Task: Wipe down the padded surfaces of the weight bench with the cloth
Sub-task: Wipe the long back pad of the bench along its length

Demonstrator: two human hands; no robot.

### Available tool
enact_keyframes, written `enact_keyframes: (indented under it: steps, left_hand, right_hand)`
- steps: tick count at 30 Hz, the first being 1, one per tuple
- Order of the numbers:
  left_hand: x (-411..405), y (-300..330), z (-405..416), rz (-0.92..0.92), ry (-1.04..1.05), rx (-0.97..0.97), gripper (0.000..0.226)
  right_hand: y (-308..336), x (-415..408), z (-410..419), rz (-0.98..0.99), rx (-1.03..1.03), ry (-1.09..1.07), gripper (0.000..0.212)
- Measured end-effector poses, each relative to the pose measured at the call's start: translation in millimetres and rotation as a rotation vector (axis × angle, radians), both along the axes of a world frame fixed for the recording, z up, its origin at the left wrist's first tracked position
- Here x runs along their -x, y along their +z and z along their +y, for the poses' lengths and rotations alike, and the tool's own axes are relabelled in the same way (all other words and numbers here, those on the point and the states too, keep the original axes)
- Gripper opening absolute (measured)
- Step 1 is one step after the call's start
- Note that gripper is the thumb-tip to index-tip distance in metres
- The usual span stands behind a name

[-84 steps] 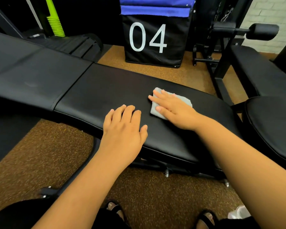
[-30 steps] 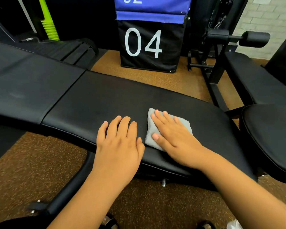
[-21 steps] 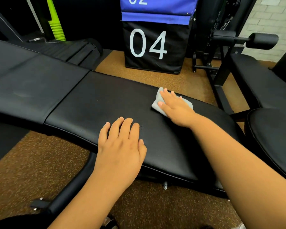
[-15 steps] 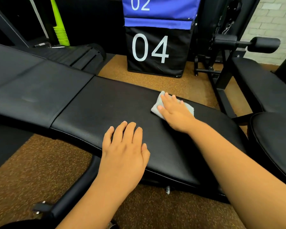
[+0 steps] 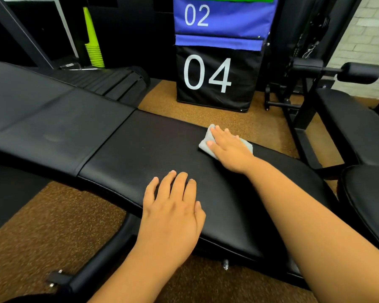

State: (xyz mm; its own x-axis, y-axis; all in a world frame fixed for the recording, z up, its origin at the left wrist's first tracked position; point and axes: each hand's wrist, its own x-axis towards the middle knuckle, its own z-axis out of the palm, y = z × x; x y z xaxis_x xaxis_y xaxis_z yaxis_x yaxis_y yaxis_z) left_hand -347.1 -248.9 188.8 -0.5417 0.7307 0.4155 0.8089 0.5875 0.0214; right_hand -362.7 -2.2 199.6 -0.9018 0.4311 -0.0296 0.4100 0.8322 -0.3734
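Grey cloth (image 5: 206, 142) under right hand (image 5: 230, 147)

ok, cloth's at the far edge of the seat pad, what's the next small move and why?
Probably draw the right hand and the cloth back toward the near edge. The cloth sits flat under its straight fingers at the pad's far edge, so no stroke is left outward. The left hand rests flat, bracing.

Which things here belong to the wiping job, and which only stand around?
Belong to the job:
- grey cloth
- right hand pressing it flat
- seat pad
- back pad
- left hand resting on the seat pad

Only standing around:
- numbered soft boxes
- green cones
- neighbouring bench
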Motion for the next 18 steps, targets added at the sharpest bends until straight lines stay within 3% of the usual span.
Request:
enact_keyframes:
  steps: [7, 14, 18]
  left_hand:
    - [0, -1, -1, 0.006, 0.005, 0.002, 0.046]
    - [1, 0, -1, 0.008, -0.011, -0.001, 0.047]
    - [1, 0, 0, 0.02, -0.016, -0.008, 0.048]
  right_hand:
    - [6, 21, 7, 0.002, -0.052, -0.107, 0.059]
    - [-3, -48, -52, 0.017, -0.027, 0.116, 0.06]
    - [-1, -45, -34, 0.012, 0.024, 0.155, 0.058]
